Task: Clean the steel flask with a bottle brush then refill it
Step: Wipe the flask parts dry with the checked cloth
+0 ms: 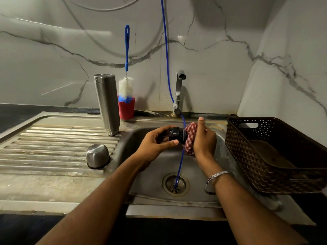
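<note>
Both hands work over the sink [152, 183]: left hand [155, 144] grips a black stopper [176, 136], right hand [203, 140] clutches a checked cloth [190, 137]. Steel flask [107, 103] stands inverted on the drainboard's back edge.

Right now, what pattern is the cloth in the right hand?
Red-and-white checks on the cloth, seen from the head camera.

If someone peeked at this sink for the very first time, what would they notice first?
Probably the two hands over the steel sink basin: the left hand holds a small black stopper, and the right hand presses a red-and-white checked cloth against it. Next, the tall steel flask standing upside down on the ribbed draining board, with the blue-handled white bottle brush upright in a red cup behind it.
</note>
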